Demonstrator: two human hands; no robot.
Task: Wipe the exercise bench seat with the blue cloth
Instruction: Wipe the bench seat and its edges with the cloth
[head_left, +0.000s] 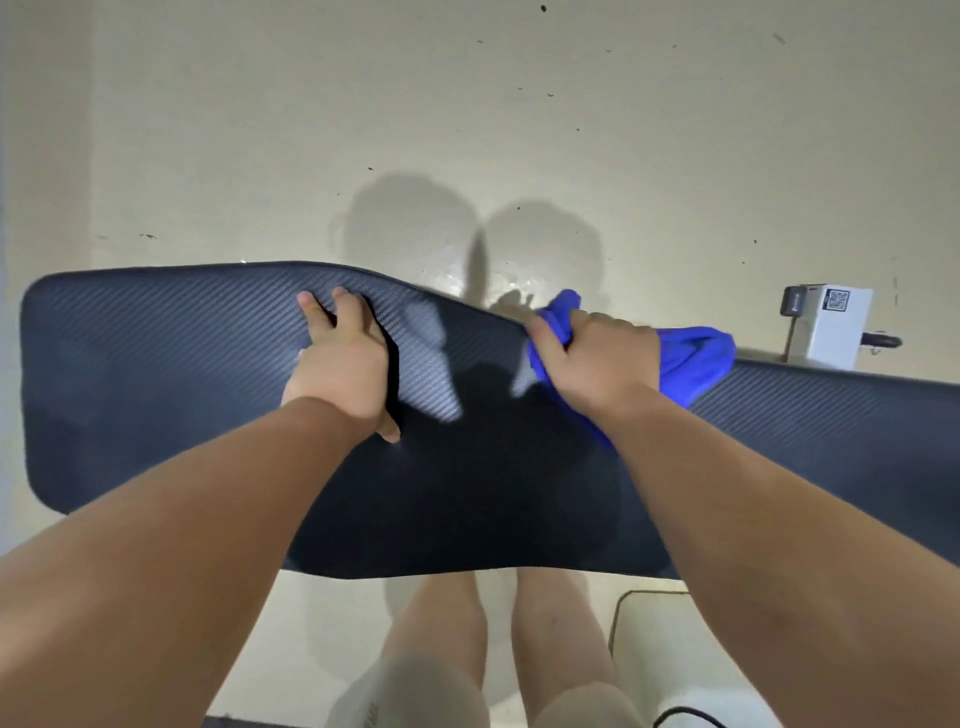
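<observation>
The black padded bench seat (156, 395) with a woven carbon pattern stretches across the view from left to right. My left hand (340, 364) rests flat on its middle, fingers straight and pointing to the far edge. My right hand (597, 358) grips the bunched blue cloth (691, 358) and holds it against the seat near the far edge, right of centre. Cloth sticks out past the fingers at the top and to the right.
Pale floor lies beyond and below the bench. A white box (836, 327) with a printed code and a dark knob stands at the far right behind the seat. My legs (498, 649) show under the near edge, with a cable (675, 717) at bottom right.
</observation>
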